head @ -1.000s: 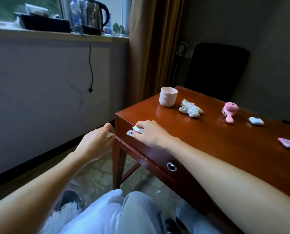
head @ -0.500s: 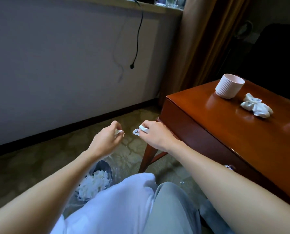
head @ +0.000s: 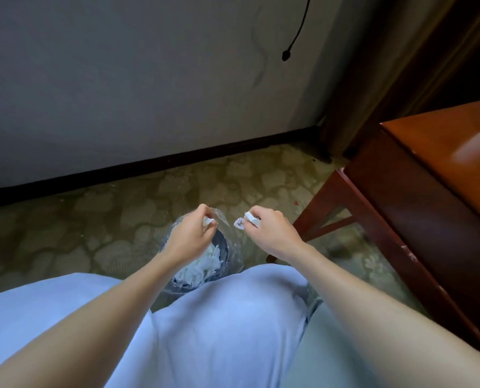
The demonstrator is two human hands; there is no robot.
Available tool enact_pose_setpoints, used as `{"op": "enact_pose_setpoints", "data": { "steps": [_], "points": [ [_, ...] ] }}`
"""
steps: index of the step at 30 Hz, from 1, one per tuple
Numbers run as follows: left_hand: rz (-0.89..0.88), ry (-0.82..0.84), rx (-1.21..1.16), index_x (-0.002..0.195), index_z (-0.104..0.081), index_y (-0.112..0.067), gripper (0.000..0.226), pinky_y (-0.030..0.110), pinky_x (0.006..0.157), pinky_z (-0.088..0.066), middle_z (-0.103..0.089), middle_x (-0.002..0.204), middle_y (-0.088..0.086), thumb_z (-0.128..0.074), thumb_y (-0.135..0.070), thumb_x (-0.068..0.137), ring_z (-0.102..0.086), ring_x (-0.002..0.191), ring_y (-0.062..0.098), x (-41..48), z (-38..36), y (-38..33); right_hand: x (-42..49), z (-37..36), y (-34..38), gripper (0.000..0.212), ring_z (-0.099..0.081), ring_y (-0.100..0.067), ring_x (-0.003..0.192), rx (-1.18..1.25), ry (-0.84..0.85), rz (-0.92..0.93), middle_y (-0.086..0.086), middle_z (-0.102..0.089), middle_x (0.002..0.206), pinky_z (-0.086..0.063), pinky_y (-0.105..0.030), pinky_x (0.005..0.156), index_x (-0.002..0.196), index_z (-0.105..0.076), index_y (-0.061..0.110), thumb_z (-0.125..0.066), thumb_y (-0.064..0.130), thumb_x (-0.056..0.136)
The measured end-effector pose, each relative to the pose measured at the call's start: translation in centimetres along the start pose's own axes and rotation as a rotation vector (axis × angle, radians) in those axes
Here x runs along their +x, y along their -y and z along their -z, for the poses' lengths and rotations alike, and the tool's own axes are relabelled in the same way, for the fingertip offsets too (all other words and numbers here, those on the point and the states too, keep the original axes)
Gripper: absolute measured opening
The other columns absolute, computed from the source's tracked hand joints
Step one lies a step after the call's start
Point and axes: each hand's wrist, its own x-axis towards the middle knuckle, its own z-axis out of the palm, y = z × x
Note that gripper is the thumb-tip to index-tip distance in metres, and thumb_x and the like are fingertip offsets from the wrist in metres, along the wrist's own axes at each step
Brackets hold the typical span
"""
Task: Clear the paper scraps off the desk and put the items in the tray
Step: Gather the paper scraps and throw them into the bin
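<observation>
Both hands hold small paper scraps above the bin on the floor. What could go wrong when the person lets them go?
1. The right hand pinches its white paper scrap beside the dark round waste bin, not clearly over the opening, so the scrap may land on the patterned carpet.
2. The left hand covers part of the bin, and its small scrap is light and could drift past the rim.
</observation>
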Motion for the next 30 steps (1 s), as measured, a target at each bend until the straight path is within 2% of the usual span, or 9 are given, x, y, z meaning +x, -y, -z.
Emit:
{"op": "enact_pose_setpoints", "data": {
  "steps": [3, 9, 12, 14, 17, 19, 22, 25, 30],
  "points": [
    [0.06, 0.018, 0.028, 0.112, -0.049, -0.018, 0.016, 0.025, 0.049, -0.03, -0.062, 0.093, -0.002, -0.046, -0.03, 0.102, -0.043, 0.056, 0.003, 0.1, -0.4, 2.0, 1.2, -2.8, -0.1, 0.02, -0.053, -0.022, 0.065, 0.055, 0.065, -0.003, 0.0, -0.059, 0.074, -0.034, -0.033, 0.053, 0.081, -0.054, 0.023, -0.05, 0.037, 0.096],
    [0.11, 0.089, 0.069, 0.107, -0.051, -0.023, 0.01, 0.026, 0.054, -0.032, -0.063, 0.101, -0.002, -0.048, -0.028, 0.1, -0.053, 0.072, 0.012, 0.8, -1.8, 5.8, 4.0, -7.4, 0.0, 0.021, -0.058, -0.023, 0.069, 0.138, 0.114, -0.067, 0.0, -0.061, 0.077, -0.042, -0.037, 0.056, 0.082, -0.054, 0.024, -0.05, 0.04, 0.094],
    [0.134, 0.096, 0.067, 0.108, -0.051, -0.022, 0.011, 0.027, 0.055, -0.033, -0.062, 0.102, -0.002, -0.049, -0.028, 0.099, -0.053, 0.075, 0.013, 1.3, -2.5, 6.9, 5.4, -9.0, 0.0, 0.026, -0.054, -0.024, 0.069, 0.134, 0.127, -0.094, 0.001, -0.055, 0.073, -0.037, -0.035, 0.057, 0.072, -0.045, 0.028, -0.051, 0.039, 0.095],
    [0.155, 0.096, 0.06, 0.11, -0.051, -0.021, 0.013, 0.028, 0.057, -0.034, -0.062, 0.104, -0.001, -0.05, -0.027, 0.098, -0.054, 0.076, 0.014, 1.7, -3.0, 7.6, 6.3, -10.0, 0.0, 0.028, -0.052, -0.025, 0.067, 0.159, 0.126, -0.12, 0.0, -0.053, 0.071, -0.036, -0.035, 0.057, 0.07, -0.043, 0.025, -0.052, 0.036, 0.094],
    [0.182, 0.099, 0.056, 0.112, -0.052, -0.02, 0.015, 0.027, 0.057, -0.035, -0.06, 0.103, -0.002, -0.052, -0.026, 0.098, -0.054, 0.08, 0.015, 2.2, -3.8, 8.3, 7.5, -11.5, 0.0, 0.026, -0.048, -0.023, 0.063, 0.218, 0.141, -0.164, -0.003, -0.055, 0.071, -0.033, -0.033, 0.056, 0.076, -0.052, 0.014, -0.053, 0.034, 0.093],
    [0.189, 0.099, 0.033, 0.115, -0.053, -0.019, 0.019, 0.028, 0.064, -0.041, -0.06, 0.107, -0.003, -0.056, -0.025, 0.096, -0.057, 0.087, 0.016, 2.6, -4.2, 8.7, 8.0, -12.4, 0.1, 0.025, -0.049, -0.022, 0.064, 0.244, 0.145, -0.167, -0.002, -0.057, 0.074, -0.034, -0.033, 0.057, 0.082, -0.056, 0.013, -0.053, 0.035, 0.093],
    [0.165, 0.101, -0.003, 0.121, -0.057, -0.017, 0.028, 0.033, 0.087, -0.05, -0.062, 0.121, -0.001, -0.059, -0.021, 0.094, -0.058, 0.108, 0.017, 3.0, -4.7, 9.3, 8.7, -13.5, 0.4, 0.022, -0.053, -0.024, 0.072, 0.324, 0.129, -0.177, -0.005, -0.058, 0.088, -0.041, -0.035, 0.062, 0.086, -0.059, 0.01, -0.053, 0.031, 0.092],
    [0.146, 0.099, -0.027, 0.124, -0.057, -0.016, 0.032, 0.032, 0.09, -0.049, -0.063, 0.121, 0.001, -0.062, -0.019, 0.093, -0.058, 0.109, 0.017, 3.3, -5.1, 9.6, 9.2, -14.3, 0.6, 0.022, -0.055, -0.023, 0.09, 0.426, 0.139, -0.201, -0.008, -0.054, 0.11, -0.042, -0.034, 0.072, 0.091, -0.059, 0.015, -0.053, 0.035, 0.093],
    [0.148, 0.098, -0.007, 0.136, -0.052, -0.019, 0.046, 0.033, 0.099, -0.047, -0.059, 0.133, -0.002, -0.063, -0.018, 0.091, -0.054, 0.123, 0.016, 3.5, -5.2, 10.5, 9.2, -14.4, 0.8, 0.027, -0.058, -0.016, 0.088, 0.622, 0.175, -0.269, 0.0, -0.063, 0.099, -0.045, -0.029, 0.074, 0.109, -0.06, 0.014, -0.052, 0.038, 0.099]
  ]
}}
